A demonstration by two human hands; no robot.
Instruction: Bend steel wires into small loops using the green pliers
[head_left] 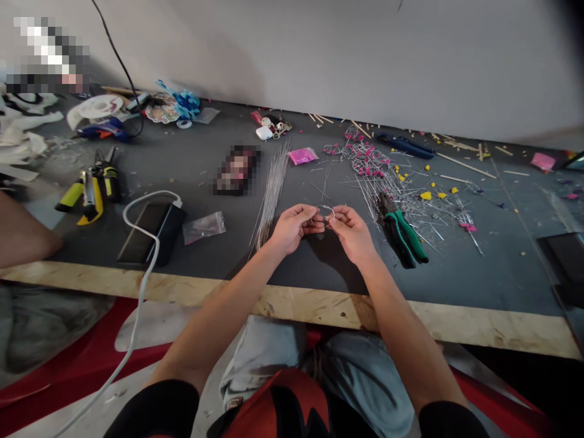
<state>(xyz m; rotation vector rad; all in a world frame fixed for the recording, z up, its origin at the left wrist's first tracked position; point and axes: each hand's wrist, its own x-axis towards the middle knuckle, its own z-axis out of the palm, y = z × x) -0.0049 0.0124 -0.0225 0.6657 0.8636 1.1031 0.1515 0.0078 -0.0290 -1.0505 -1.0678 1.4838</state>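
My left hand (296,226) and my right hand (347,230) meet over the table near its front edge. Between them is a thin silvery wire (325,208), bent into a small loop, with the fingertips of both hands pinching it. A long bundle of straight wires (272,194) lies just left of my left hand. Right of my right hand rest pliers with green and black handles (404,234), their jaws toward the back. Behind the pliers spreads a heap of cut wires with pink pieces (367,159) on many of them.
A pink packet (303,156), keys with a white case (269,131) and a blurred phone (237,170) lie farther back. At left are a black power bank (152,231) with a white cable, a plastic bag (204,228), yellow-black cutters (91,191) and another person's arm (22,234).
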